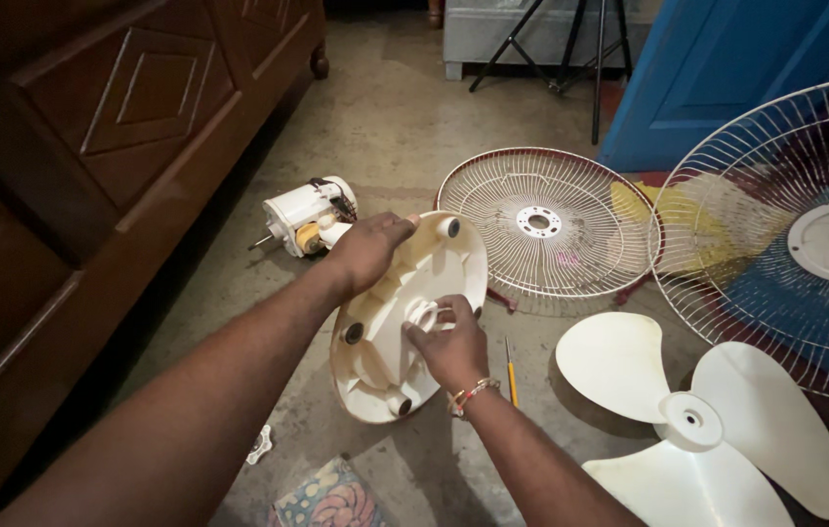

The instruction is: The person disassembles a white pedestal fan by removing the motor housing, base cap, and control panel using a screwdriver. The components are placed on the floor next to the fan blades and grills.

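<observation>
Cream plastic marks the fan base (404, 322), turned underside up on the concrete floor (385, 127) at the centre of the head view. Your left hand (367, 249) lies over its upper left rim, fingers curled down around the edge in a loose grip. Your right hand (450, 344) sits at the middle of the underside, fingertips pinched on a small white knob (424, 314) there.

Edges and room: a dark wooden cabinet (121, 127) closes off the whole left side, with a strip of bare floor between it and the base. Just beyond your left hand lies the white motor housing (307, 217), near the base but apart from it. A round wire guard with a red rim (549, 224) lies flat just right of the base's top edge. A second, larger wire guard (775, 234) stands further right, below a blue door (727, 68). The three-bladed fan blade (697, 425) lies at lower right, well apart from your right hand. A thin yellow screwdriver (511, 371) rests on the floor just beside your right wrist.

Underside detail: round feet show near the rim at the top, left and bottom, and moulded ribs cross the hollow.
</observation>
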